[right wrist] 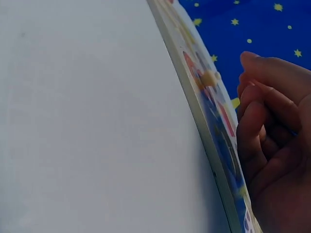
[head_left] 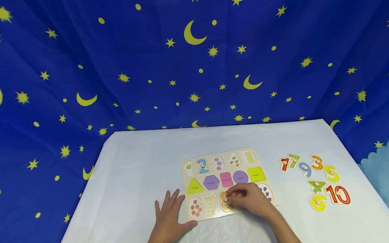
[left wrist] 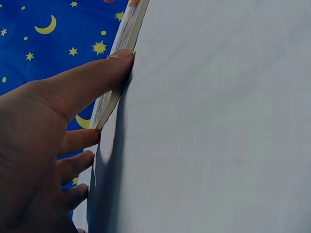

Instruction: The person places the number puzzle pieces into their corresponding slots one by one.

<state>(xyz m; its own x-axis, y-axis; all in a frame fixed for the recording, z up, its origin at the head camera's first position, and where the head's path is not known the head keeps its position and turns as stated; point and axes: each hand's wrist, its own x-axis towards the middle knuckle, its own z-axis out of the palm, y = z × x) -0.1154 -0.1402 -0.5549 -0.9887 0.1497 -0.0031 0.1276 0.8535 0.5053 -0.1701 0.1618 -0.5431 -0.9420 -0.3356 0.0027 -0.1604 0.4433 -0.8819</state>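
Note:
A wooden number-puzzle board [head_left: 226,156] lies on the white table. The blue number 2 piece [head_left: 203,167] sits in its top row, and the orange number 8 piece [head_left: 225,206] is at the bottom row. My left hand [head_left: 169,221] has its fingers spread against the board's left side, with the thumb [left wrist: 104,73] at the front edge. Over the 8 and the recess beside it hovers my right hand [head_left: 252,199], fingers bent. In the right wrist view a small round knob [right wrist: 210,78] stands apart from these fingertips, and nothing shows between them.
Right of the board lie several loose number pieces, among them a red 10 [head_left: 338,195], a yellow 5 [head_left: 331,173], a blue 9 [head_left: 305,169] and a yellow 6 [head_left: 318,203]. A dark blue star-and-moon cloth [head_left: 160,62] hangs behind the table.

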